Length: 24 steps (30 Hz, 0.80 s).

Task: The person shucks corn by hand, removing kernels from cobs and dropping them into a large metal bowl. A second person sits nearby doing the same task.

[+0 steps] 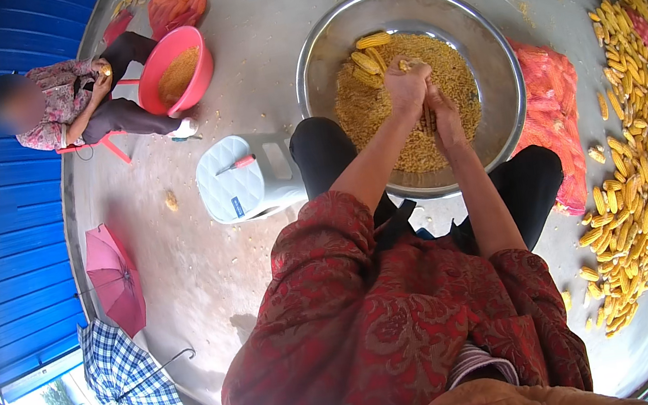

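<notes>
A wide steel basin (499, 94) stands between my knees, with loose corn kernels (361, 115) spread over its bottom. Several yellow ears of corn (366, 62) lie on the kernels at the far left of the pile. Above the kernels my left hand (406, 89) is closed around a piece of corn (405, 65), whose pale yellow end shows at the fingers. My right hand (443, 115) presses against it from the right, fingers curled on a corn ear or cob (428, 118) that is mostly hidden. Whether both hands hold the same ear I cannot tell.
A white plastic stool (230, 182) bearing a red-handled tool (244, 161) is at left. Beyond, a seated person (58, 104) holds corn beside a pink basin (206, 72). Two open umbrellas (115, 277) rest near the blue wall. Right are a red mesh sack (557, 104) and heaped corn ears (630, 188).
</notes>
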Each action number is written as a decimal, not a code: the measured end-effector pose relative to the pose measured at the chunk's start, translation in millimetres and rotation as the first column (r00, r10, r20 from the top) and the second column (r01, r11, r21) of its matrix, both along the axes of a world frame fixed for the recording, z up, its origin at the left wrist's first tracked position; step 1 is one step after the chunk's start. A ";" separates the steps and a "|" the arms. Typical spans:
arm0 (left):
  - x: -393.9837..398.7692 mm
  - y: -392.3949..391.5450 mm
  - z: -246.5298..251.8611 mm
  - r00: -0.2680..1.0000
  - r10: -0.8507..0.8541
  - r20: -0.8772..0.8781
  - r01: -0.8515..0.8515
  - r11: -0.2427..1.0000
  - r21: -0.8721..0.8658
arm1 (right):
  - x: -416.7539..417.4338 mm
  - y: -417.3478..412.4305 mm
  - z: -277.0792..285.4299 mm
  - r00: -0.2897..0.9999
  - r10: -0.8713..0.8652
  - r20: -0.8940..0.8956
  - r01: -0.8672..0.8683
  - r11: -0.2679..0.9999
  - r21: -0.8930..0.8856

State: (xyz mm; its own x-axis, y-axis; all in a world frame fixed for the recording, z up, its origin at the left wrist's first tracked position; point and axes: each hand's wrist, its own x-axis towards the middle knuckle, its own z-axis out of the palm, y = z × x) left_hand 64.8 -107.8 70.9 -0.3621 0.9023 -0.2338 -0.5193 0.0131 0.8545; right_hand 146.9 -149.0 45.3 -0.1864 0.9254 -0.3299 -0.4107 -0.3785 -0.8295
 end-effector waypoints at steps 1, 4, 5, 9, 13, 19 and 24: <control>-4.1 2.2 3.8 0.998 0.026 0.061 -0.023 0.999 -0.047 | -0.4 -0.3 -0.4 0.998 0.059 0.025 -0.060 0.998 0.023; -10.4 1.1 5.0 0.987 0.091 0.135 -0.075 0.990 -0.117 | 0.7 -1.3 -0.8 0.981 0.180 0.076 -0.184 0.982 0.045; -11.1 0.4 3.8 0.984 0.106 0.141 -0.088 0.988 -0.128 | 0.3 -0.8 -1.0 0.979 0.196 0.058 -0.200 0.977 0.072; -12.0 0.1 -5.9 0.999 0.036 0.015 -0.034 0.991 -0.127 | 3.9 -10.2 -8.0 0.982 0.182 0.046 -0.186 0.976 0.114; -5.2 -11.6 -9.1 0.999 -0.005 0.052 0.003 0.999 0.035 | -7.1 -16.6 -25.6 0.972 -0.072 0.222 0.054 0.995 0.085; -25.7 -9.3 -33.5 0.998 0.047 0.039 -0.040 0.987 -0.159 | 3.2 -31.0 -19.7 0.987 0.135 -0.089 -0.130 0.990 0.055; -29.0 -15.6 -36.6 0.997 0.067 0.031 -0.057 0.965 -0.257 | 4.2 -37.0 -20.6 0.973 0.198 0.117 -0.200 0.980 0.004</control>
